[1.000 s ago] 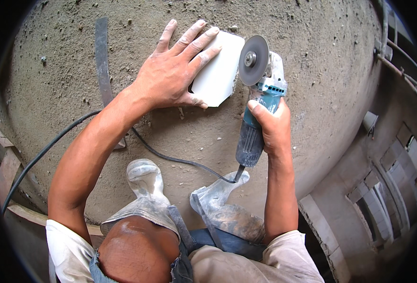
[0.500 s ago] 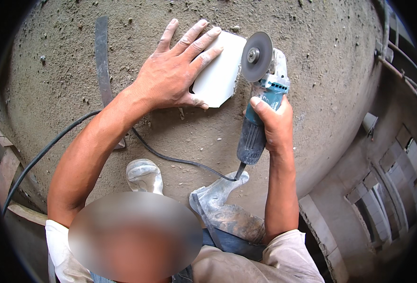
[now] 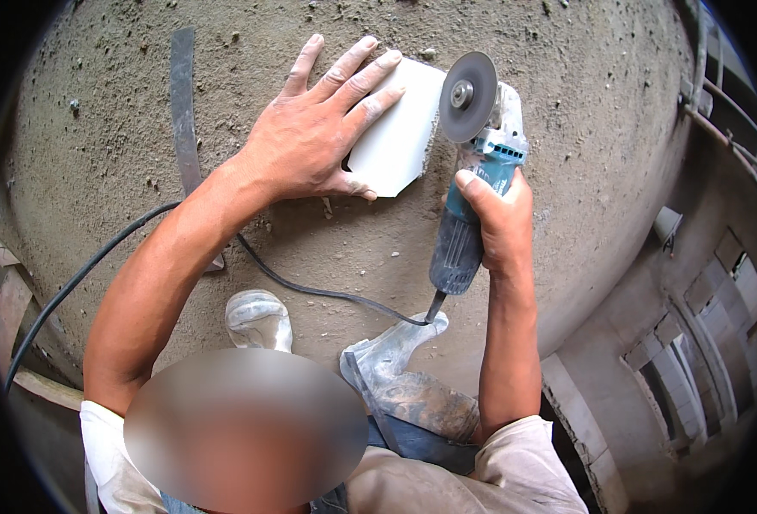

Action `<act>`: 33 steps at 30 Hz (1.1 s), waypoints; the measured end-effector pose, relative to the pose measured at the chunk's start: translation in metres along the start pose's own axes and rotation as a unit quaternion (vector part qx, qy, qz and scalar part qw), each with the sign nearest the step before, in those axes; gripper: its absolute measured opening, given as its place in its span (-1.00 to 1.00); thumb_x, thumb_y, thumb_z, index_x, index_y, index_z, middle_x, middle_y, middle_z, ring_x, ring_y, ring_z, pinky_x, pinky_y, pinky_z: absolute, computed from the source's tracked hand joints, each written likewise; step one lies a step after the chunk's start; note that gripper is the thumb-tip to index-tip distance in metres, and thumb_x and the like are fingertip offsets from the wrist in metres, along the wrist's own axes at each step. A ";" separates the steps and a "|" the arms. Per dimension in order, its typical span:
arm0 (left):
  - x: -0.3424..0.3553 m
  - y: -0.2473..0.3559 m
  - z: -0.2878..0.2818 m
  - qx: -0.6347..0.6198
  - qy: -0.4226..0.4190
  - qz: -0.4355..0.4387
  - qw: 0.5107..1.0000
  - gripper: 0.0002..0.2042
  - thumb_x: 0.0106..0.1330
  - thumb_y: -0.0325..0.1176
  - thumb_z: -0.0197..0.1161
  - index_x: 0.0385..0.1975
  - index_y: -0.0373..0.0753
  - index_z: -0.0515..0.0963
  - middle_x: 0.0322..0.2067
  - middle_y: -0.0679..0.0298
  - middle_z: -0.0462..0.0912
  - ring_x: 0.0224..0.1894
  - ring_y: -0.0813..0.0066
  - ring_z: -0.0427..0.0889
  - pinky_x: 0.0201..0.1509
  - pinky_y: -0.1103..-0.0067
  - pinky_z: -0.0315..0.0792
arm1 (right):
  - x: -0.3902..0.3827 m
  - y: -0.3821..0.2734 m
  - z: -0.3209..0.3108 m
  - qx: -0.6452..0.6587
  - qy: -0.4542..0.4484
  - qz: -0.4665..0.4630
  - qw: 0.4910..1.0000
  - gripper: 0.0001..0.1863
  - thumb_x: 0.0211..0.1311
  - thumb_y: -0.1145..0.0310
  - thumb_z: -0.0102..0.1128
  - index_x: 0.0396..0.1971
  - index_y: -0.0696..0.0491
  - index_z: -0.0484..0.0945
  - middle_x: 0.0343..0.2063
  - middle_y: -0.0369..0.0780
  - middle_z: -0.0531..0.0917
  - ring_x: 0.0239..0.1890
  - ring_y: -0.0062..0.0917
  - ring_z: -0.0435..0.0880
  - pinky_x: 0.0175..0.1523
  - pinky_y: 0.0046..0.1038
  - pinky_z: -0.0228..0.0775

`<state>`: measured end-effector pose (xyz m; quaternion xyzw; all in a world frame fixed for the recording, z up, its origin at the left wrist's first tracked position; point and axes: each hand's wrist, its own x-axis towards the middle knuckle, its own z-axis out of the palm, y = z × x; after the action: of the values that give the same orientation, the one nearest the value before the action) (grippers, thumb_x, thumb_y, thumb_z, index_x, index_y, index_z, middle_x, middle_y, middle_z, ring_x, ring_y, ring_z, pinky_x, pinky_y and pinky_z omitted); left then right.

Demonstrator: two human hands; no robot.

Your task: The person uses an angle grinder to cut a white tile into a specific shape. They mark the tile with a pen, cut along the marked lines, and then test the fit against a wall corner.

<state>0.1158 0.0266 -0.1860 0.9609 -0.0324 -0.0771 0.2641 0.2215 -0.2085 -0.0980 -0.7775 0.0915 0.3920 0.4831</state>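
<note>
My left hand point(image 3: 314, 133) lies flat with its fingers spread across a white tile piece point(image 3: 395, 128), the thumb by its near edge. The tile has a cut-off near corner and rests on rough grey-brown ground. Just right of it, my right hand point(image 3: 502, 218) is wrapped round the body of a teal and black angle grinder point(image 3: 464, 231), thumb on top. The grinder's round grey cutting disc point(image 3: 468, 97) stands close to the tile's right edge; whether the two touch is hard to tell. Part of the tile is hidden under my left fingers.
A black power cord point(image 3: 310, 289) runs from the grinder under my left forearm to the left. A flat grey strip point(image 3: 184, 111) lies left of my hand. Dusty boots point(image 3: 258, 319) stand near me. A white bucket-like container point(image 3: 667, 223) is at far right.
The grinder's disc has shifted very slightly away from me. My left hand stays spread on the tile in the same place.
</note>
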 end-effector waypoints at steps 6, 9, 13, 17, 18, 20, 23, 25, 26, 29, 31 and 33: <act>0.000 0.001 0.000 -0.005 0.002 0.000 1.000 0.28 -0.39 0.54 0.38 0.50 0.05 0.19 0.57 0.30 -0.01 0.63 0.29 -0.17 0.67 0.10 -0.48 | 0.006 0.000 0.001 -0.030 0.005 -0.021 0.999 -0.42 0.11 0.17 0.45 -0.01 0.22 0.42 -0.35 -0.21 0.61 -0.40 -0.52 0.68 -0.25 -0.42 0.62; 0.000 0.000 -0.001 -0.005 0.003 0.001 1.000 0.27 -0.39 0.53 0.38 0.49 0.05 0.19 0.57 0.29 0.00 0.63 0.28 -0.17 0.67 0.10 -0.48 | 0.009 0.001 0.000 -0.035 0.009 -0.024 0.999 -0.43 0.12 0.17 0.45 -0.02 0.21 0.43 -0.35 -0.21 0.61 -0.41 -0.53 0.67 -0.25 -0.43 0.62; 0.000 0.000 -0.001 -0.004 0.004 0.001 1.000 0.27 -0.38 0.52 0.39 0.49 0.04 0.20 0.57 0.28 0.01 0.63 0.28 -0.17 0.67 0.09 -0.48 | 0.011 -0.002 0.001 -0.042 0.007 -0.028 0.999 -0.44 0.12 0.17 0.45 -0.03 0.22 0.44 -0.36 -0.21 0.62 -0.40 -0.53 0.68 -0.25 -0.43 0.62; 0.000 0.000 -0.001 -0.003 0.006 0.003 1.000 0.27 -0.38 0.51 0.39 0.49 0.04 0.20 0.56 0.27 0.01 0.62 0.28 -0.16 0.67 0.09 -0.47 | 0.014 -0.003 -0.001 -0.037 0.002 -0.022 0.999 -0.46 0.13 0.21 0.46 -0.02 0.22 0.45 -0.35 -0.23 0.62 -0.38 -0.57 0.65 -0.24 -0.48 0.59; 0.000 0.000 -0.001 -0.005 0.007 0.004 1.000 0.27 -0.38 0.51 0.40 0.49 0.04 0.20 0.56 0.27 0.02 0.62 0.28 -0.16 0.67 0.09 -0.47 | 0.013 -0.006 0.000 -0.028 0.000 -0.012 1.000 -0.48 0.13 0.25 0.47 -0.01 0.21 0.46 -0.31 -0.26 0.62 -0.36 -0.62 0.62 -0.22 -0.51 0.55; 0.000 0.000 -0.002 -0.007 0.008 0.005 1.000 0.27 -0.38 0.50 0.40 0.49 0.03 0.20 0.56 0.27 0.02 0.62 0.28 -0.16 0.67 0.08 -0.47 | 0.014 -0.006 -0.001 -0.027 -0.002 -0.014 1.000 -0.47 0.13 0.24 0.47 -0.01 0.21 0.46 -0.32 -0.25 0.63 -0.37 -0.61 0.63 -0.23 -0.52 0.55; 0.000 0.000 -0.002 -0.009 0.009 0.006 1.000 0.26 -0.37 0.49 0.41 0.49 0.02 0.20 0.56 0.27 0.02 0.62 0.28 -0.16 0.67 0.08 -0.47 | 0.016 -0.003 -0.001 -0.037 0.000 -0.026 0.999 -0.45 0.13 0.19 0.46 -0.02 0.23 0.45 -0.38 -0.22 0.63 -0.41 -0.56 0.66 -0.27 -0.49 0.59; 0.000 -0.001 0.000 -0.006 0.007 0.006 1.000 0.26 -0.35 0.48 0.41 0.50 0.02 0.19 0.56 0.26 0.02 0.62 0.27 -0.16 0.67 0.08 -0.46 | 0.012 -0.007 0.000 -0.020 -0.001 -0.007 1.000 -0.51 0.13 0.29 0.48 -0.03 0.19 0.48 -0.29 -0.29 0.62 -0.34 -0.66 0.59 -0.21 -0.55 0.52; 0.000 -0.001 0.000 -0.004 0.007 0.006 1.000 0.26 -0.34 0.48 0.41 0.50 0.02 0.18 0.56 0.26 0.02 0.63 0.27 -0.16 0.67 0.08 -0.46 | 0.010 -0.007 0.001 -0.016 0.001 -0.005 1.000 -0.51 0.13 0.29 0.49 -0.04 0.18 0.48 -0.29 -0.29 0.62 -0.35 -0.67 0.59 -0.22 -0.55 0.51; -0.001 -0.001 -0.003 0.003 0.005 0.007 1.000 0.25 -0.33 0.47 0.41 0.51 0.02 0.17 0.57 0.25 0.01 0.63 0.26 -0.16 0.66 0.07 -0.45 | 0.004 -0.006 0.001 -0.012 0.004 0.006 1.000 -0.52 0.12 0.29 0.50 -0.05 0.17 0.48 -0.31 -0.30 0.62 -0.35 -0.68 0.58 -0.23 -0.56 0.50; -0.001 -0.001 -0.002 -0.002 0.011 0.010 1.000 0.25 -0.33 0.47 0.41 0.51 0.02 0.16 0.57 0.25 0.01 0.63 0.26 -0.16 0.66 0.08 -0.45 | 0.000 -0.001 0.001 -0.016 0.005 0.015 1.000 -0.52 0.11 0.29 0.51 -0.06 0.16 0.48 -0.31 -0.31 0.61 -0.36 -0.69 0.57 -0.23 -0.56 0.50; -0.001 -0.001 -0.001 -0.002 0.014 0.012 1.000 0.25 -0.33 0.47 0.40 0.51 0.03 0.16 0.57 0.26 0.01 0.63 0.27 -0.16 0.66 0.08 -0.44 | -0.006 0.005 0.000 -0.014 0.009 0.018 1.000 -0.52 0.11 0.29 0.51 -0.06 0.16 0.48 -0.31 -0.31 0.61 -0.36 -0.69 0.57 -0.23 -0.55 0.50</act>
<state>0.1151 0.0285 -0.1855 0.9608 -0.0400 -0.0604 0.2676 0.2149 -0.2126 -0.0973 -0.7858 0.1042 0.3945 0.4648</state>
